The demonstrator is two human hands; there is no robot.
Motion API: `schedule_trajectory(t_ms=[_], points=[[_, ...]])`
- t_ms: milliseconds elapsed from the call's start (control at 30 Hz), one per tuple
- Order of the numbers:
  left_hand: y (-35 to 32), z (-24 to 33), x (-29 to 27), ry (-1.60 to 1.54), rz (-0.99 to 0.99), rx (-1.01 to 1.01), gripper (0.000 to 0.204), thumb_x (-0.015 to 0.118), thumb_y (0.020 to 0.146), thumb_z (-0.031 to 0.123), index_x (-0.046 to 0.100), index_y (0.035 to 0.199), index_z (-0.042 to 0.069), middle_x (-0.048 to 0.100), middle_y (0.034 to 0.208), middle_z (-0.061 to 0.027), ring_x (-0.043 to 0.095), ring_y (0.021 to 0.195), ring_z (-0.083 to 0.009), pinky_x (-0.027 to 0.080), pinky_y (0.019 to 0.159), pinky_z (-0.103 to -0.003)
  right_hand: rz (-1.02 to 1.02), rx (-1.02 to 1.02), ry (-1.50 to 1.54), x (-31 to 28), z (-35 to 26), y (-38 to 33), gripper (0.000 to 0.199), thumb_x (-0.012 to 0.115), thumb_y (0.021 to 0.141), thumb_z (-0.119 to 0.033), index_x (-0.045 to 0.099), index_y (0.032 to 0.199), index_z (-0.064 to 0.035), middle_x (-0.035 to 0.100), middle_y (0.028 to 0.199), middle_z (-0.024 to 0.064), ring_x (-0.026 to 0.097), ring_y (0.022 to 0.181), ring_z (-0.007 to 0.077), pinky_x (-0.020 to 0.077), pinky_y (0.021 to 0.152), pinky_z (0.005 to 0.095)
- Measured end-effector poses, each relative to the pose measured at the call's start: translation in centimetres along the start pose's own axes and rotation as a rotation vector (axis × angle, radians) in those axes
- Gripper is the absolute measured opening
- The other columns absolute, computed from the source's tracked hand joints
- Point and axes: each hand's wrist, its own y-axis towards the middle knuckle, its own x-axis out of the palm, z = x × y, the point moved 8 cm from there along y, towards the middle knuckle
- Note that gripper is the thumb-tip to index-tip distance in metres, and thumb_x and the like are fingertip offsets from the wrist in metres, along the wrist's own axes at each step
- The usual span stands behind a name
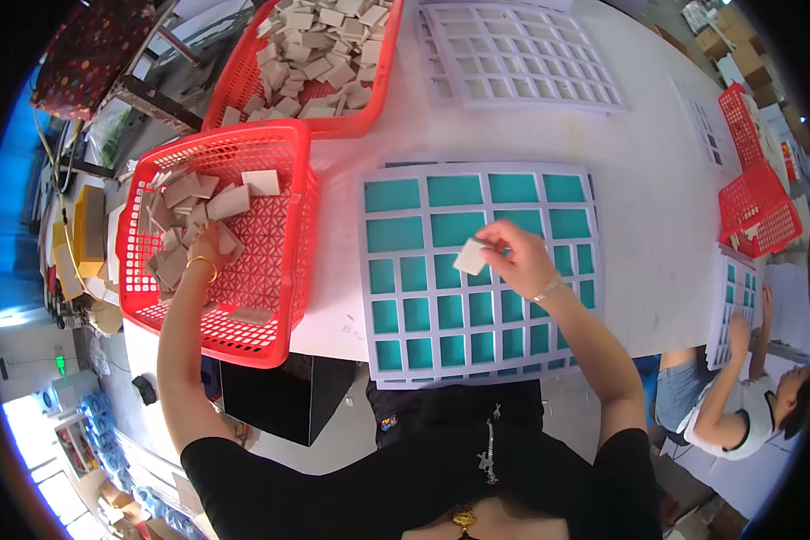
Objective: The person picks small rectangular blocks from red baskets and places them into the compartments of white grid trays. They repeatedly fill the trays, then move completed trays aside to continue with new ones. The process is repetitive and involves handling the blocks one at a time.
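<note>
My right hand (520, 261) pinches a small pale square tile (470, 257) between thumb and fingers. It hovers over a white grid frame (427, 300) whose square and rectangular openings show a teal backing. My left hand (205, 245) reaches down into a red plastic basket (290, 225), in among loose grey-beige tiles (182, 189). Its fingertips are partly hidden there, so I cannot make out whether a tile is between them. Some tiles lean on each other along the basket's left half, and one lies near its front wall.
Behind the near basket stands a second red basket (369, 115) heaped with pale tiles. More white grid frames (531, 54) are stacked at the far side of the white table (333, 324). To the right, a co-worker (729, 405) handles another frame (738, 292) near a red basket (765, 211).
</note>
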Motion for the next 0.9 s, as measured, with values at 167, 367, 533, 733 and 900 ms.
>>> schedule_trajectory(t_ms=[167,367,533,733,900], points=[[-1.9,0.7,-1.2,0.015,-0.057,-0.056,0.079,0.086,0.056,0.029,0.040,0.117,0.006,0.061,0.110,-0.0199,0.060,0.103,-0.0373,0.050,0.088,-0.043,-0.168,-0.070,-0.074,3.7,1.0,1.0,0.014,0.063,0.084,-0.005,0.061,0.097,-0.0033,0.066,0.085,0.0081,0.064,0.073,0.0168,0.0507,0.065,0.0278],[-1.6,-4.0,-1.8,-0.261,0.032,-0.102,0.073,0.084,0.059,0.027,0.044,0.116,0.004,0.062,0.107,-0.0221,0.062,0.099,-0.0383,0.050,0.087,-0.044,-0.242,-0.083,-0.128,5.4,1.1,1.5,0.013,0.065,0.082,-0.006,0.061,0.094,-0.0043,0.065,0.079,0.0088,0.063,0.071,0.0208,0.0505,0.065,0.0320],[-7.4,1.8,-13.3,-0.726,0.651,-0.042,0.056,0.079,0.069,0.016,0.048,0.114,0.003,0.062,0.103,-0.0162,0.063,0.090,-0.0270,0.052,0.079,-0.038,-0.185,-0.211,-0.336,5.0,0.2,1.1,0.012,0.062,0.078,-0.005,0.062,0.090,-0.0096,0.064,0.083,0.0068,0.060,0.080,0.0277,0.0478,0.066,0.0402],[-14.1,15.2,-17.3,-1.177,0.559,0.315,0.042,0.071,0.079,0.006,0.047,0.113,0.001,0.055,0.103,-0.0082,0.056,0.091,-0.0150,0.050,0.077,-0.029,-0.087,-0.461,-0.695,6.0,-1.6,0.0,0.019,0.067,0.075,-0.008,0.062,0.093,-0.0105,0.058,0.105,0.0079,0.057,0.085,0.0280,0.0488,0.071,0.0382],[-17.8,27.4,-12.1,-1.355,0.223,0.568,0.041,0.068,0.081,0.006,0.047,0.115,0.002,0.054,0.104,-0.0083,0.055,0.092,-0.0143,0.049,0.075,-0.028,-0.028,-0.141,0.412,2.7,-3.5,0.6,0.012,0.066,0.081,-0.007,0.064,0.093,-0.0046,0.060,0.097,0.0055,0.059,0.078,0.0151,0.0489,0.065,0.0292]])
